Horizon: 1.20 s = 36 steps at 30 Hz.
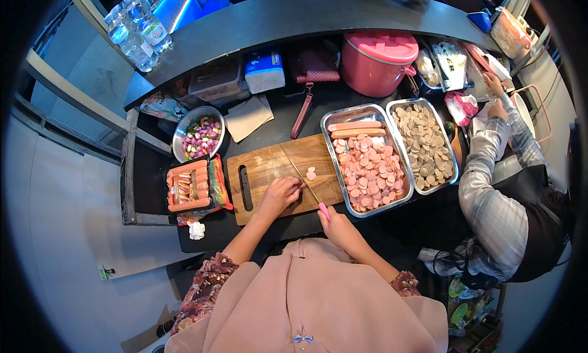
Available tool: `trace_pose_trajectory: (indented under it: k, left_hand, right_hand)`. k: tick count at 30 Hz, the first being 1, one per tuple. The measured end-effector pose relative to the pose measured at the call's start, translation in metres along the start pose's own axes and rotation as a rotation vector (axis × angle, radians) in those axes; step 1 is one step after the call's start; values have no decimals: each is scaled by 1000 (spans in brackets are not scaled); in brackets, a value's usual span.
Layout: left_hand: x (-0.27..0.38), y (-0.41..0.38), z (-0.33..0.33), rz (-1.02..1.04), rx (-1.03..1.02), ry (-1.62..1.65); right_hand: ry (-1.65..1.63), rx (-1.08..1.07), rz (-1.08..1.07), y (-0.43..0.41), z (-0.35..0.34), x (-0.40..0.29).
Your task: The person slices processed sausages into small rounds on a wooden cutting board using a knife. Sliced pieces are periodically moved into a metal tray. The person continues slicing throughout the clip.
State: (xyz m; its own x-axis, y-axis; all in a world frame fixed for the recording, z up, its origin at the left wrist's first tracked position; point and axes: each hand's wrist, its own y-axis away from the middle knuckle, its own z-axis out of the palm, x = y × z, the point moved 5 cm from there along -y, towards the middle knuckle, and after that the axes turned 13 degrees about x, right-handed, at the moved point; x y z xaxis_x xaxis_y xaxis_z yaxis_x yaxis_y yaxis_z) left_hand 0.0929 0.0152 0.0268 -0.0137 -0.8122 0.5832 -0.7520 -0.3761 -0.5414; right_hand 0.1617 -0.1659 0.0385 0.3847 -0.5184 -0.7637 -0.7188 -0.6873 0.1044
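In my right hand [341, 226] is a kitchen knife [306, 177] by its pink handle, the blade slanting across a wooden cutting board [257, 169]. My left hand [281, 194] rests on the board with curled fingers, its fingertips right beside the blade. Whatever may be under those fingers is hidden. A few sausage slices [311, 173] lie on the board beyond the blade. Just right of the board, a metal tray [407, 187] holds many sausage slices [370, 174] and whole sausages [358, 133] at its far end.
Another metal tray [455, 171] holds brownish round slices. Left stand packaged sausages [188, 185] and a bowl [176, 144] of shallots and chillies. A crumpled tissue [196, 230] lies nearby. Behind are a pink lidded pot [376, 68] and a raised shelf [275, 15]. A co-worker [496, 206] works at right.
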Motion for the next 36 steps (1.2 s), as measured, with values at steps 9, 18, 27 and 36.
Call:
trace_pose_trajectory:
  k: [9,18,27,36]
  left_hand:
    - [1,0,-1,-8,20,3]
    - [-1,5,-1,-59,32,-3]
    - [11,4,-9,-7,-12,-122]
    - [0,3,-4,-76,9,-47]
  right_hand:
    - [14,-32,6,3,1,3]
    - [106,-37,49,42,-2,34]
    - [108,48,41,32,-10,15]
    - [-183,68,145,29,2,34]
